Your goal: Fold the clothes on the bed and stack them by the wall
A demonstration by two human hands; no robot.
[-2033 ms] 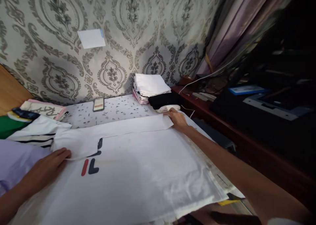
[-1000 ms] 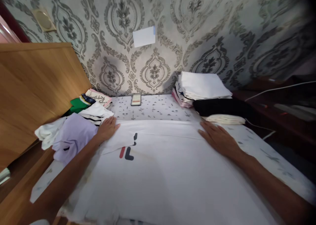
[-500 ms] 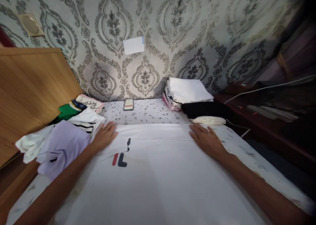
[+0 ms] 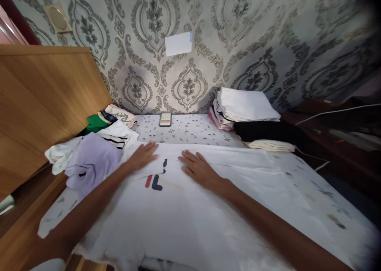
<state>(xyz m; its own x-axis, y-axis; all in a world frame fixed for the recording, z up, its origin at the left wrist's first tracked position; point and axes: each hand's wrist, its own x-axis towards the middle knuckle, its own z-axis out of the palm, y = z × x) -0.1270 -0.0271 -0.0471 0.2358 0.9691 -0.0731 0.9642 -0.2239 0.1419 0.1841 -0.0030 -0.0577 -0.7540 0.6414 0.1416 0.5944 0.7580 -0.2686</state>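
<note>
A white T-shirt (image 4: 178, 211) with a red and navy print lies spread in front of me, its far edge folded over across part of the print. My left hand (image 4: 143, 156) rests flat near the far left corner of the shirt, fingers stretched out. Just right of the print, my right hand (image 4: 198, 168) lies palm down on the cloth with its fingers apart. Neither hand grips anything. The shirt lies on a white patterned sheet (image 4: 186, 130).
Left of the shirt is a loose pile with a lavender garment (image 4: 93, 164) and a green one (image 4: 97, 122). Folded white clothes (image 4: 248, 104), a black garment (image 4: 268, 133) and a cream one (image 4: 270, 145) are stacked at right. A small framed card (image 4: 165, 119) lies near the wall. A wooden panel (image 4: 50, 104) borders the left.
My right hand has slid left across the shirt, from its far right corner to beside the print. The left hand stays near the far left corner. The view has shifted slightly.
</note>
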